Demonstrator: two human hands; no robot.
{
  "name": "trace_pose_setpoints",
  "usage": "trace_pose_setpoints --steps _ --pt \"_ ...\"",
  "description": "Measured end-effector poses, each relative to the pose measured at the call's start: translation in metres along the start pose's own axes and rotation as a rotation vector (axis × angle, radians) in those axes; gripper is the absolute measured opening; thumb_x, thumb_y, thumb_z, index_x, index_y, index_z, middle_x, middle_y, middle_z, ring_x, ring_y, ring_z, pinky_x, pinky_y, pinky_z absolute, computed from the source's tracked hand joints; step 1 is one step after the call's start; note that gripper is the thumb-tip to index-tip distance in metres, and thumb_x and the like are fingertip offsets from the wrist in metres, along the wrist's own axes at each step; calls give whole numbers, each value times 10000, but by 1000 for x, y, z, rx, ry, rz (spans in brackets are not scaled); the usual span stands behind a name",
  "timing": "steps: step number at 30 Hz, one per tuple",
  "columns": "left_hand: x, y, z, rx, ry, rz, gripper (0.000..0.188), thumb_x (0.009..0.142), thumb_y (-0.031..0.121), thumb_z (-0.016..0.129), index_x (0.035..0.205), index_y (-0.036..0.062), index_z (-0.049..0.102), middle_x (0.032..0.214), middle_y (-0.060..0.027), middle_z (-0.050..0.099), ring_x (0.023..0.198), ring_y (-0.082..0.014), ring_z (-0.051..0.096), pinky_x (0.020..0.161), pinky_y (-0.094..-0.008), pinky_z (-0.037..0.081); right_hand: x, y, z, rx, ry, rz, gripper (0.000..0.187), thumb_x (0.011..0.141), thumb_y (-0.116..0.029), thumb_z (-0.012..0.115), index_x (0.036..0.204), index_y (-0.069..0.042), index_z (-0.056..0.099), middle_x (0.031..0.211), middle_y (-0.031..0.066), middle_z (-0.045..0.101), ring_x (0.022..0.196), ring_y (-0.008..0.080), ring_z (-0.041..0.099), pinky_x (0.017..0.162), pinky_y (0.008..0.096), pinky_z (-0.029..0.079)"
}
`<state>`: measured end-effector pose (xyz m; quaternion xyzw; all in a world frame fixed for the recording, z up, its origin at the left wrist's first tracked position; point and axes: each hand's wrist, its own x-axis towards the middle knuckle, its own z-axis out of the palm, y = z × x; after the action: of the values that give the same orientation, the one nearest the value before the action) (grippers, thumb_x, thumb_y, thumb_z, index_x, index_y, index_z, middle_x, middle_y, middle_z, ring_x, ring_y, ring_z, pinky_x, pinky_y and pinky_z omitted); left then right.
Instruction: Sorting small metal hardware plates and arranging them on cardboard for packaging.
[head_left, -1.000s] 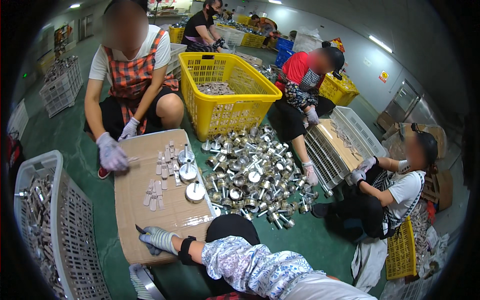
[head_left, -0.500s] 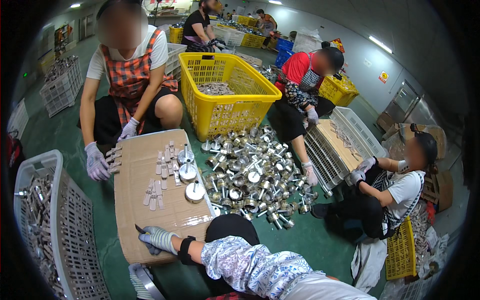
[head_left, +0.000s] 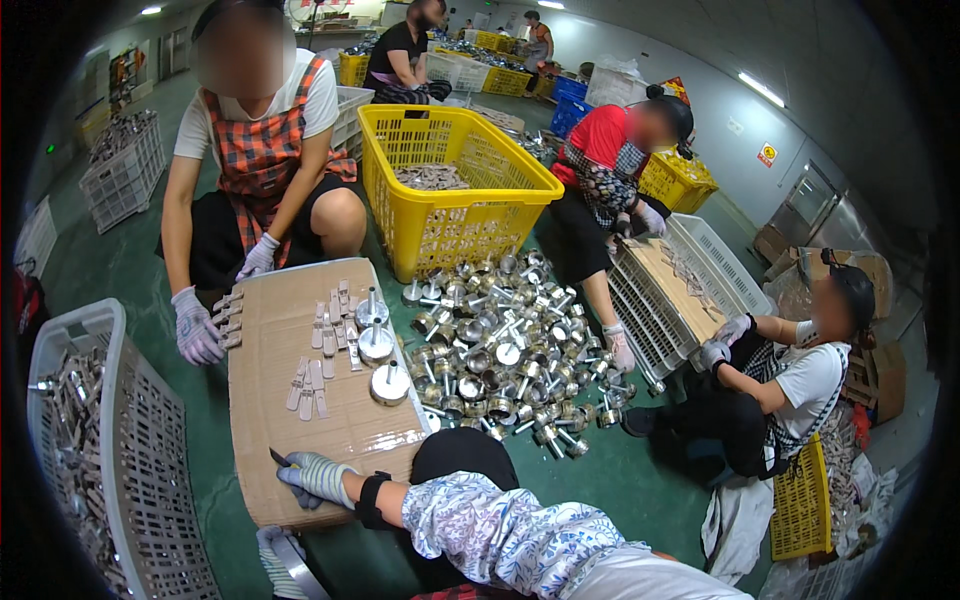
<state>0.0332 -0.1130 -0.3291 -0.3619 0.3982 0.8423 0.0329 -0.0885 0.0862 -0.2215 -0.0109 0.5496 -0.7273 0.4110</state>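
A dark thin piece (head_left: 279,458) is held in the right hand's (head_left: 318,480) curled fingers, over the cardboard (head_left: 285,430); the left hand's (head_left: 280,562) finger state cannot be told. Flat metal clips (head_left: 307,386) are laid at 12 o'clock from the right hand.

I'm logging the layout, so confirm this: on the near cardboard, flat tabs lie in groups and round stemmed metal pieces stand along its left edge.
Wrong edge: the head view shows the round stemmed metal pieces standing along the right edge of the near cardboard. The flat tabs do lie in groups on it.
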Motion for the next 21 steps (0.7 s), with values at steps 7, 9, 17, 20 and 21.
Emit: trace_pose_setpoints --steps 7,9,17,20,21 --pt "2 0 -4 20 39 -24 187 792 299 550 785 112 551 656 -80 566 394 -261 500 357 -389 457 4 4 1 -44 25 -9 199 926 -242 504 926 -44 486 648 38 475 453 163 494 404 299 421" --pt "5 0 -9 17 14 -29 194 793 305 547 782 112 549 661 -81 569 395 -268 502 359 -394 456 4 4 2 -52 29 -7 204 926 -246 505 931 -43 488 646 39 478 452 165 499 403 299 424" --pt "11 -1 -12 31 4 -73 190 806 309 533 793 119 546 680 -79 577 397 -269 503 361 -399 456 1 2 1 -71 21 -11 231 940 -287 512 910 -58 505 642 23 485 476 139 511 419 265 441" --pt "13 -5 -15 5 19 -4 186 812 308 529 793 124 547 675 -77 575 399 -261 502 360 -389 453 1 0 3 -87 23 -6 237 940 -289 511 914 -53 506 644 25 486 479 140 515 422 266 447" --pt "16 -5 -18 10 22 -31 186 813 310 530 792 126 546 674 -76 573 400 -256 502 359 -385 451 1 0 3 -87 22 -6 237 940 -289 511 914 -53 506 644 25 486 479 140 515 422 266 447"
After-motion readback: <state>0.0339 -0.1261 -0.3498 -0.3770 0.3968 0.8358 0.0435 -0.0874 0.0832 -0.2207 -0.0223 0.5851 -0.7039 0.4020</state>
